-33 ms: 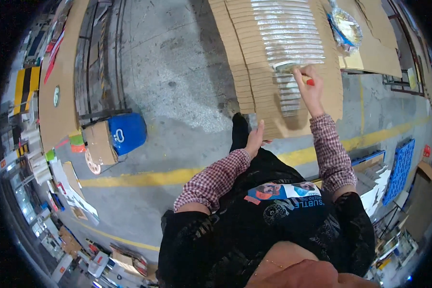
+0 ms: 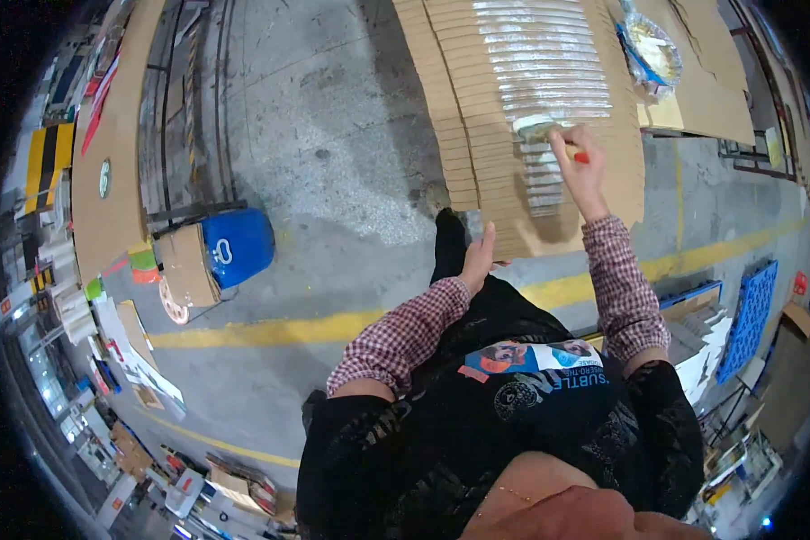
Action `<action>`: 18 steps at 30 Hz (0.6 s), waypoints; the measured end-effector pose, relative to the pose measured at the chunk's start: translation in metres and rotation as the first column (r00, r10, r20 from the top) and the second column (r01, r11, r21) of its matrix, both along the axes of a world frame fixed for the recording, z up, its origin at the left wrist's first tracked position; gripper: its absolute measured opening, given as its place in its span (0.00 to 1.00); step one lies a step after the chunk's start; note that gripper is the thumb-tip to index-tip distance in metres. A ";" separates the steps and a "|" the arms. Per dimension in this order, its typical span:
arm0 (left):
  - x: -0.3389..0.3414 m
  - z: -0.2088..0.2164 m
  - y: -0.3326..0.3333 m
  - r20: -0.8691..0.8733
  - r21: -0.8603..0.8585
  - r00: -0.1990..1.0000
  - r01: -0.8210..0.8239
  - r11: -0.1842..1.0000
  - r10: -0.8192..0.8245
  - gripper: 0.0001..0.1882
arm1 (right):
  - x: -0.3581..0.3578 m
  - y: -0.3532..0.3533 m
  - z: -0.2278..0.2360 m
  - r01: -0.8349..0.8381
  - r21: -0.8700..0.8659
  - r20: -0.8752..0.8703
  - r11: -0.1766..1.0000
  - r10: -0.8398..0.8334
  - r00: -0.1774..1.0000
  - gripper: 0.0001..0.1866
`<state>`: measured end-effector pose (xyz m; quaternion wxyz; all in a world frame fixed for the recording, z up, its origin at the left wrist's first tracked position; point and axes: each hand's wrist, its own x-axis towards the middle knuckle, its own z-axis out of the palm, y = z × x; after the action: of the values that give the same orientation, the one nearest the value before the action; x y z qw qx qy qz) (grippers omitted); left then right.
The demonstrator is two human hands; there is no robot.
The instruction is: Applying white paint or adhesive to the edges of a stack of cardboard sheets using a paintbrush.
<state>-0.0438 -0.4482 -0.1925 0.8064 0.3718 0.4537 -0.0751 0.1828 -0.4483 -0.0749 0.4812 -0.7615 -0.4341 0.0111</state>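
My right hand (image 2: pixel 586 171) is closed round the handle of a flat brush (image 2: pixel 538 129), whose pale bristles press on the cardboard. Under it lie fanned, overlapping cardboard sheets (image 2: pixel 468 148), their edges showing as a row of narrow steps. A shiny wet whitish band (image 2: pixel 549 67) runs down their middle, narrower toward me. At the near left corner of the cardboard, my left hand (image 2: pixel 478 259) has its thumb up along the edge; its other fingers are mostly hidden, and it seems to pinch the bottom sheet. A plastic-lined bowl (image 2: pixel 654 56) of creamy paste stands to the far right.
The bowl rests on more cardboard (image 2: pixel 706 81) over a metal frame. Left on the floor are a blue drum (image 2: pixel 241 247) and a cardboard box (image 2: pixel 187 267). A long cardboard-topped table (image 2: pixel 108 135) runs along the left. A blue pallet (image 2: pixel 749 319) leans at the right.
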 end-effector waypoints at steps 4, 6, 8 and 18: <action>-0.003 0.001 -0.002 -0.026 0.022 0.996 -0.079 0.997 0.079 0.35 | -0.043 -0.063 -0.011 -0.145 -0.178 -0.037 0.973 0.140 0.989 0.03; -0.008 0.003 -0.001 -0.009 -0.014 0.997 -0.080 0.997 0.080 0.36 | -0.063 -0.088 0.001 -0.190 -0.199 -0.103 0.961 0.172 0.980 0.03; -0.005 0.006 0.002 0.013 -0.041 0.997 -0.072 0.997 0.072 0.36 | -0.069 -0.099 0.009 -0.196 -0.259 -0.110 0.946 0.173 0.979 0.02; 0.006 0.007 -0.001 -0.020 0.000 0.994 -0.112 0.994 0.112 0.36 | -0.072 -0.112 -0.012 -0.145 -0.162 -0.049 0.976 0.139 0.989 0.06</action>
<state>-0.0379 -0.4497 -0.1855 0.8050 0.3448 0.4817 -0.0335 0.1111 -0.5606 -0.0865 0.4225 -0.7654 -0.4759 0.0955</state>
